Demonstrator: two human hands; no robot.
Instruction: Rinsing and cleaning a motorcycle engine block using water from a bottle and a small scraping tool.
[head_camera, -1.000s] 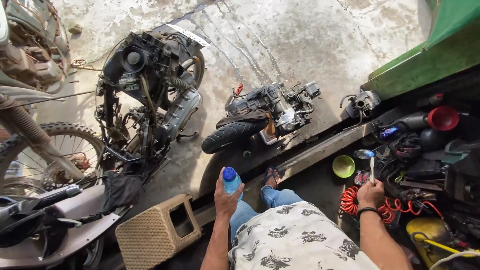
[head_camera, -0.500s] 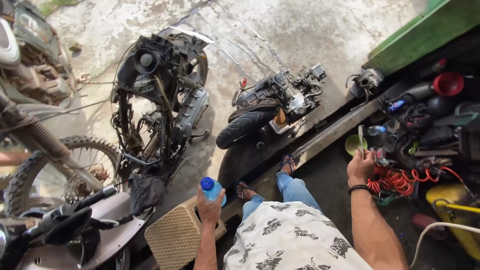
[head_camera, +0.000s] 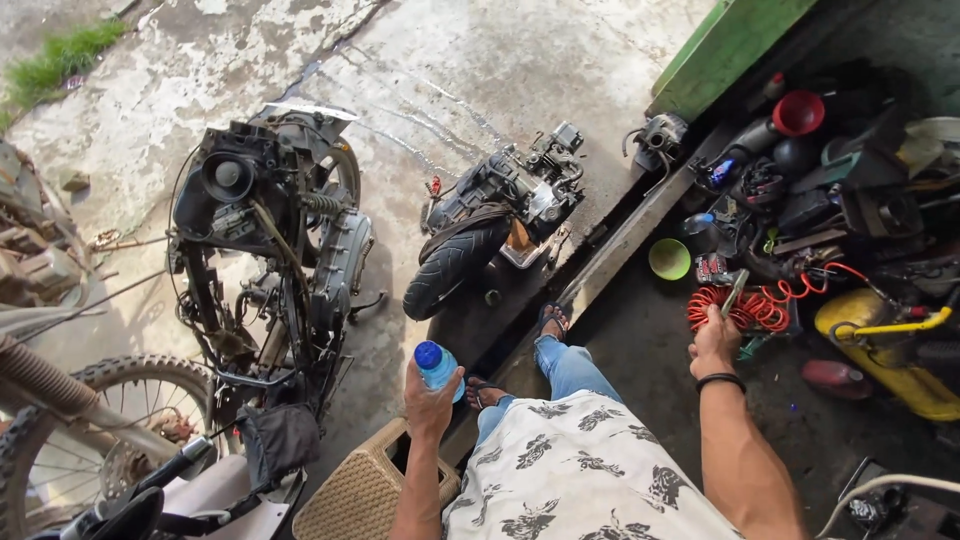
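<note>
My left hand (head_camera: 430, 403) grips a clear plastic bottle with a blue cap (head_camera: 436, 365), held upright in front of my body. My right hand (head_camera: 716, 343) holds a slim metal tool (head_camera: 735, 292) that points up toward a coiled orange hose (head_camera: 762, 308) lying on the dark floor. My feet in sandals (head_camera: 551, 320) stand near a metal threshold strip. A stripped scooter frame (head_camera: 270, 250) stands to the left, and an engine with a rear tyre (head_camera: 495, 220) lies on the concrete ahead.
A woven basket (head_camera: 360, 495) sits by my left leg. A green bowl (head_camera: 669, 259), a red funnel (head_camera: 797, 112), a yellow canister (head_camera: 880, 350) and piled parts crowd the right side. A spoked motorcycle wheel (head_camera: 70, 440) is at the lower left. A green door (head_camera: 730, 45) stands at the upper right.
The view has swung and dropped nearer. My left hand with the bottle has stayed near my waist. My right hand has lifted off the orange hose area, still holding the tool.
</note>
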